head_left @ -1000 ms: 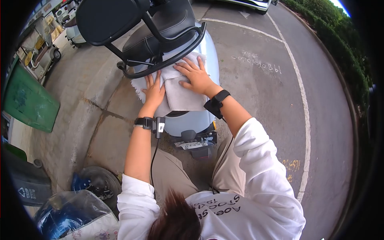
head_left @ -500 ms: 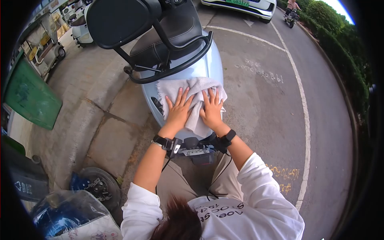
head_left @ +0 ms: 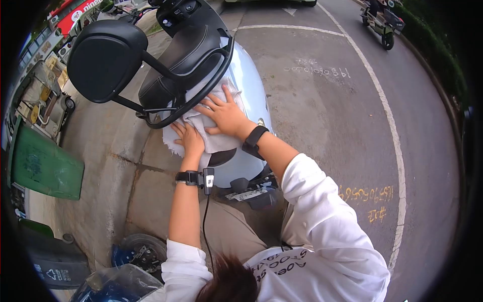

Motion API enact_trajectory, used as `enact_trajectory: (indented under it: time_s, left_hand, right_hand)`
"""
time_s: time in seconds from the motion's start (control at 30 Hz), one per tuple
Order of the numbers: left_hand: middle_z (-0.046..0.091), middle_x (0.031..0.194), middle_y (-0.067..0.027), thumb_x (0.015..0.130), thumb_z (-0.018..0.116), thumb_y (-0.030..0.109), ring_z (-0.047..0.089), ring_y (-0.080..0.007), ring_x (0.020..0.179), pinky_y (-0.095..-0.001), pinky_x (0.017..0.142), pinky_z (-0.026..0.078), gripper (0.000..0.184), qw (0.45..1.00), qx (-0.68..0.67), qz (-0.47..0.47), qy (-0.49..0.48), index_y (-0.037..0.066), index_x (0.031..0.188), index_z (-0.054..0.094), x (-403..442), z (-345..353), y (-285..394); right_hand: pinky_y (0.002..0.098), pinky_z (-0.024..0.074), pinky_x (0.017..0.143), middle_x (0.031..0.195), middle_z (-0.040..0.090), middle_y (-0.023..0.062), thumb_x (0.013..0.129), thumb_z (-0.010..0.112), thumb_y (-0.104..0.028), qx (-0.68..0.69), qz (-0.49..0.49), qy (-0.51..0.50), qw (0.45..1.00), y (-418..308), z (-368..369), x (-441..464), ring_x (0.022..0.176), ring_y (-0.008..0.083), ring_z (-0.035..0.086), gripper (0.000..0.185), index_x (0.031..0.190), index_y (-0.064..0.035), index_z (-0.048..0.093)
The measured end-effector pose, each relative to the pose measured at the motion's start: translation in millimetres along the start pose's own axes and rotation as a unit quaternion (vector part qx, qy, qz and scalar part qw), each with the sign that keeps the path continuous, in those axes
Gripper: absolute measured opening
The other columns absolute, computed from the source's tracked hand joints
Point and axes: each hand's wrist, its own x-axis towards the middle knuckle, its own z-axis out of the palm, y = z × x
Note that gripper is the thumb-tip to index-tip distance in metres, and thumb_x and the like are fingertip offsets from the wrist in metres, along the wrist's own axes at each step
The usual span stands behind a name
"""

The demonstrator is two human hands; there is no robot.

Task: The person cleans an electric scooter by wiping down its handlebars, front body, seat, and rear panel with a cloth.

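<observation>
A pale grey towel (head_left: 220,144) lies bunched over the rear of a light blue scooter (head_left: 254,93), part of it under the black grab rail (head_left: 229,58). My right hand (head_left: 229,118) presses flat on the towel with fingers spread, its fingertips close to the rail. Lower and to the left, my left hand (head_left: 191,141) also rests on the cloth, fingers apart, near its frayed edge. Above the hands are the black seat (head_left: 186,53) and the padded backrest (head_left: 105,60). A dark oval tail light (head_left: 221,158) shows partly from beneath the cloth.
A green bin (head_left: 48,161) stands at left, with a dark bin (head_left: 55,256) below it. A wheel (head_left: 145,251) lies on the ground near my left side. On the road at upper right is another scooter (head_left: 383,25) with a rider.
Both hands and the towel have moved up and left toward the rail and seat, uncovering the tail light. The view has shifted, and the scooter on the road is nearer.
</observation>
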Motion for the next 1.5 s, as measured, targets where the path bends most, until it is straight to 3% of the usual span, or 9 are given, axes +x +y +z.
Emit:
enact_trajectory:
  time_s: [0.23,0.43,0.6,0.93,1.03,1.1,1.2,1.37,1.5]
  left_hand:
    - [0.008,0.133,-0.032,0.083,0.04,0.023,0.003,-0.0475,0.124,-0.0718,0.084,0.009,0.057,0.991,0.129,-0.046,-0.003,-0.005,0.129,0.02,8.3,-5.4,64.8]
    - [0.011,0.142,-0.0072,0.083,0.043,0.025,0.0,-0.0312,0.131,-0.0619,0.093,-0.008,0.049,0.976,0.057,0.211,-0.003,0.014,0.13,0.034,-29.4,7.7,71.1]
    - [0.018,0.14,-0.0104,0.08,0.047,0.03,0.003,-0.0314,0.131,-0.0599,0.094,-0.01,0.044,0.957,-0.102,0.238,-0.128,0.011,0.12,0.047,-82.8,2.0,59.8]
    - [0.016,0.14,-0.0117,0.075,0.055,0.031,0.002,-0.0308,0.131,-0.0633,0.091,-0.01,0.051,0.961,0.016,0.259,-0.102,0.015,0.122,0.046,-16.1,-1.1,102.2]
    - [0.014,0.141,-0.0119,0.075,0.056,0.031,0.001,-0.0304,0.131,-0.0612,0.093,-0.009,0.058,0.969,0.001,0.208,-0.137,0.014,0.128,0.038,17.2,5.5,115.6]
    - [0.013,0.141,-0.0112,0.076,0.056,0.031,0.001,-0.0306,0.131,-0.0588,0.094,-0.009,0.068,0.967,-0.159,0.179,-0.09,0.013,0.133,0.025,27.3,10.9,105.4]
    - [0.012,0.141,-0.0105,0.076,0.056,0.031,0.0,-0.0315,0.131,-0.0566,0.096,-0.008,0.075,0.981,-0.109,0.155,-0.033,0.013,0.136,0.014,19.5,2.3,77.7]
    - [0.006,0.142,-0.0106,0.074,0.057,0.04,-0.003,-0.0329,0.13,-0.0691,0.087,-0.004,0.071,0.989,0.022,0.141,-0.043,0.024,0.134,0.024,4.0,-20.9,51.5]
    - [0.004,0.143,-0.0077,0.071,0.06,0.038,-0.005,-0.0348,0.13,-0.0721,0.084,-0.002,0.065,0.983,0.096,0.155,-0.035,0.03,0.13,0.033,2.8,-8.6,76.8]
  right_hand:
    - [0.0576,0.0087,0.099,0.121,0.042,0.0043,0.063,0.056,-0.035,0.05,0.065,0.115,0.99,19.7,2.9,-17.3,0.123,0.0224,0.028,0.065,0.123,-0.0157,0.041]
    - [0.0569,0.0132,0.097,0.133,0.028,0.0116,0.068,0.058,-0.029,0.149,0.24,0.125,0.951,23.3,17.5,-82.6,0.126,0.0334,0.019,0.072,0.131,-0.0121,0.028]
    - [0.0593,0.0166,0.095,0.137,0.017,0.0173,0.07,0.06,-0.025,0.204,0.34,0.036,0.917,-29.2,29.7,-152.6,0.126,0.0409,0.013,0.079,0.133,-0.0066,0.016]
    - [0.0617,0.024,0.091,0.136,0.016,0.0149,0.067,0.065,-0.025,0.262,0.327,0.05,0.907,58.8,50.9,-104.9,0.126,0.0367,0.013,0.086,0.133,-0.006,0.014]
    - [0.0624,0.0234,0.091,0.137,0.016,0.0141,0.069,0.064,-0.026,0.306,0.315,0.065,0.896,106.0,53.7,-64.2,0.127,0.0361,0.012,0.083,0.133,-0.007,0.015]
    - [0.0636,0.0226,0.091,0.137,0.016,0.0132,0.069,0.064,-0.026,0.333,0.316,0.067,0.886,100.4,45.2,-40.0,0.127,0.0356,0.012,0.082,0.133,-0.0074,0.016]
    - [0.0691,0.013,0.089,0.138,0.018,0.0093,0.069,0.062,-0.034,0.147,0.26,0.005,0.954,65.5,14.6,-3.7,0.129,0.0333,0.007,0.08,0.133,-0.0105,0.02]
    - [0.068,0.006,0.091,0.138,0.022,0.0075,0.068,0.056,-0.043,0.171,0.208,0.04,0.962,58.4,13.4,-15.2,0.13,0.0295,0.008,0.078,0.132,-0.0124,0.024]
    - [0.0663,0.0108,0.092,0.138,0.02,0.0071,0.071,0.054,-0.04,0.214,0.284,0.067,0.932,63.8,20.1,-45.4,0.13,0.0297,0.009,0.076,0.133,-0.0118,0.022]
